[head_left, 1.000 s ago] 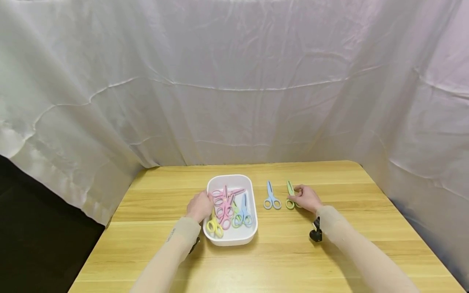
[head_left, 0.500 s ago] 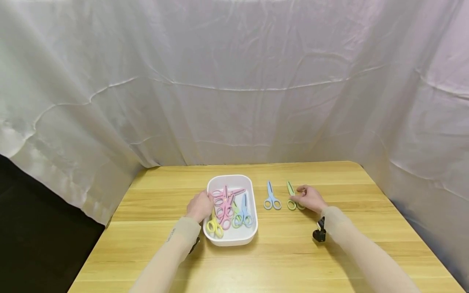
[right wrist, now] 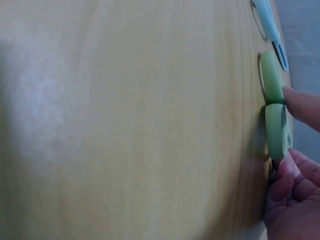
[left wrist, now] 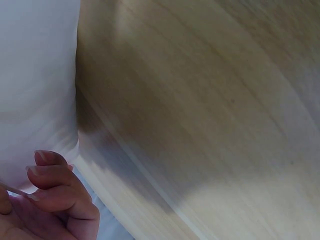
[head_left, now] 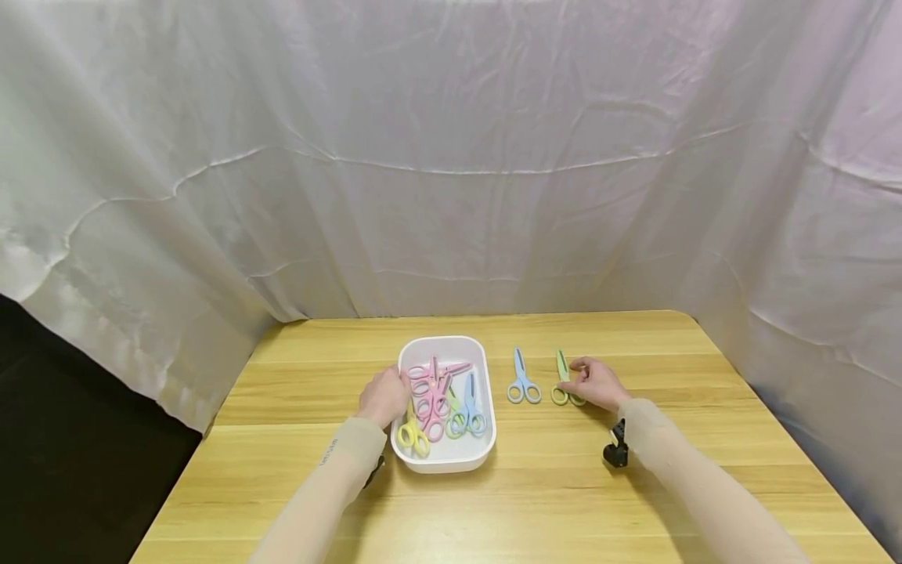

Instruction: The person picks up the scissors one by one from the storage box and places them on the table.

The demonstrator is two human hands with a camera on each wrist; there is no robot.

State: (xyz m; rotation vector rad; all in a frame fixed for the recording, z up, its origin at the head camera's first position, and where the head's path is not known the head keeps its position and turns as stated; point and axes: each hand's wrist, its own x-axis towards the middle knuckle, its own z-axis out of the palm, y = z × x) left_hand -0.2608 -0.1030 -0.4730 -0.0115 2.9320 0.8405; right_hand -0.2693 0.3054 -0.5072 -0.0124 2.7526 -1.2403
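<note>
My left hand point(head_left: 385, 398) grips the left rim of a white plastic bin point(head_left: 451, 465), its fingers curled against the bin's outer wall point(left wrist: 37, 80) in the left wrist view. Inside lie several pink scissors point(head_left: 423, 407), yellow scissors point(head_left: 407, 435), blue scissors point(head_left: 470, 411) and green ones partly under the blue. On the table to the right, my right hand point(head_left: 599, 384) pinches green scissors point(head_left: 561, 365) near the handles, their blades pointing away from me. The right wrist view shows thumb and fingers at the green handle loops point(right wrist: 273, 80).
Blue scissors point(head_left: 520, 380) lie between the bin and the green pair, blades also pointing away. The wooden table point(head_left: 535, 501) ends at a pale curtain point(head_left: 493, 235) behind and at the sides. Dark cloth point(head_left: 77, 454) hangs at the left.
The right hand has moved slightly to the right, and the green scissors have shifted right with their tip. My left hand and the bin stay put.
</note>
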